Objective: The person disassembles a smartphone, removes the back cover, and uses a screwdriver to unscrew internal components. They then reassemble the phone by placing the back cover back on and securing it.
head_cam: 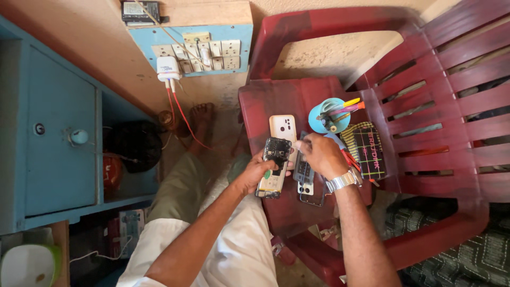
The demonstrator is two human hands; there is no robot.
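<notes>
Blue cabinet doors fill the far left, well apart from my hands, with a switchboard on the wall above them. My left hand is wrapped around an opened phone, back cover off and circuit side up, so the inside faces me. Just right of it, my right hand pinches something small I can't make out. Under that hand, more phones rest on the red plastic chair seat, a tool cup just beyond.
</notes>
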